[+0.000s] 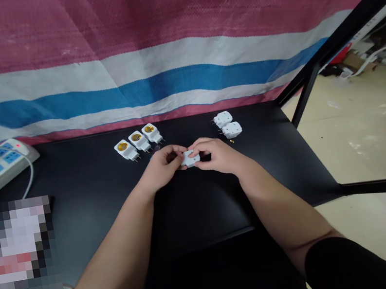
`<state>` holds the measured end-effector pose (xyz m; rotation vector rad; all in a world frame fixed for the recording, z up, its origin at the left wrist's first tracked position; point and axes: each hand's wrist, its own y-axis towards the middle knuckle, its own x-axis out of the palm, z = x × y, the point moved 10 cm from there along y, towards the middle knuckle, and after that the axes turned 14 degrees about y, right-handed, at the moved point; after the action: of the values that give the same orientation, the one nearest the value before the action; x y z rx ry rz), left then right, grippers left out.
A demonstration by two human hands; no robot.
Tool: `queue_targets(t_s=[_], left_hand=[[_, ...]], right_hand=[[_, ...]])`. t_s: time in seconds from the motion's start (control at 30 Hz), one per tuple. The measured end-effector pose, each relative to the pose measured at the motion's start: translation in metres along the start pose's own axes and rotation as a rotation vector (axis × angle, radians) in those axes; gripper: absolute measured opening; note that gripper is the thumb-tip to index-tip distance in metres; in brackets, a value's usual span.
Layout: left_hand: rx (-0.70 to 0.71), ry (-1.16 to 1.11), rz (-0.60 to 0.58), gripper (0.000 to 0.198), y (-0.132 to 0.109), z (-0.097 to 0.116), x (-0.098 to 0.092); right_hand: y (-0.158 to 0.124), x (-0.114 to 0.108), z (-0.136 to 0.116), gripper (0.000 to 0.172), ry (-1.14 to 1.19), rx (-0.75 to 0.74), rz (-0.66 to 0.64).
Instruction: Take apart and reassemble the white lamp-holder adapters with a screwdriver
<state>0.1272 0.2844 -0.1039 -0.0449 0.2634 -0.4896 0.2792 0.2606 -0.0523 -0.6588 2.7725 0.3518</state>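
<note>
Over the middle of the black table, my left hand [165, 167] and my right hand [213, 155] both grip a white plug-in unit [192, 159]. The fingers and thumb of each hand close on its ends, and a small dark hole shows on its upper face. Just beyond my left hand lies a dark, partly see-through object [156, 148], mostly hidden. Several white plugs with round gold-yellow centres [136, 138] stand in a slanting row to the left. Behind my right hand sit two white plugs [232, 130] with holes in their faces, beside tiny brass-coloured pieces [231, 141].
A white power strip [0, 164] with blue sockets and a cable lies at the left. Below it is a blurred-out, phone-like object [20, 242]. A striped sheet [159, 31] hangs behind the black table [273, 160]. Black frame bars [305, 96] stand at the right.
</note>
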Motion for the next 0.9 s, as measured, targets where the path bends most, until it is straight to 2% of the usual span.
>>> queue_targets(t_s=[0.23,0.37,0.43,0.53,0.57,0.73,0.9], left_hand=[[-0.003,-0.010,0.039,0.028,0.000,0.000,-0.001],[0.020,-0.009,0.066,0.029,-0.002,0.001,-0.002],[0.042,0.014,0.065,0.029,-0.003,0.003,0.000],[0.071,0.051,0.067,0.029,-0.003,0.007,0.003],[0.078,0.055,0.071,0.029,-0.003,0.008,0.004],[0.127,0.069,0.037,0.033,-0.003,0.013,0.016],[0.174,0.114,-0.007,0.045,-0.003,0.017,0.028]], right_hand=[[0.001,0.003,0.003,0.021,0.049,0.045,-0.022],[-0.008,-0.004,-0.007,0.029,-0.055,0.028,-0.003],[-0.021,-0.021,-0.009,0.036,-0.113,0.049,0.099],[-0.056,-0.066,-0.013,0.021,-0.299,0.014,0.435],[-0.068,-0.075,-0.011,0.021,-0.367,0.008,0.502],[-0.097,-0.077,0.023,0.035,-0.573,0.077,0.434],[-0.095,-0.069,0.032,0.040,-0.684,0.026,0.379]])
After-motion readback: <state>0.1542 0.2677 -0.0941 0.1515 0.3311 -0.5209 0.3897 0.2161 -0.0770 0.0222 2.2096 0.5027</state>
